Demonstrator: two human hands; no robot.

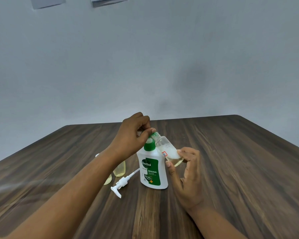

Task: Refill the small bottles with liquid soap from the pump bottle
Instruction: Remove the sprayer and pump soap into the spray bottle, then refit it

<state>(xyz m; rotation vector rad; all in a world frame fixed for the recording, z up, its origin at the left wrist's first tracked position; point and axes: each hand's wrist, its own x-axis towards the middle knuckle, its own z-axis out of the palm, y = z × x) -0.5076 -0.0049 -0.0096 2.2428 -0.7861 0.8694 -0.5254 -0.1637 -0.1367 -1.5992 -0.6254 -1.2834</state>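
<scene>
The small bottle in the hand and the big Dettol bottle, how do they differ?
The small bottle is clear, showing yellowish liquid and foam; the Dettol bottle is opaque white with a green label. The small bottle is tilted, gripped off the table by the right hand; the Dettol bottle stands upright on the table. Shared: their necks lie close where the left hand pinches a green piece.

Left hand (135,133) pinching; right hand (185,168) gripping.

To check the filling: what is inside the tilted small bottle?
Pale yellow liquid lies at the low end of the small bottle, with white foam above it. The right hand covers part of the base; the left hand hides its mouth.
</scene>
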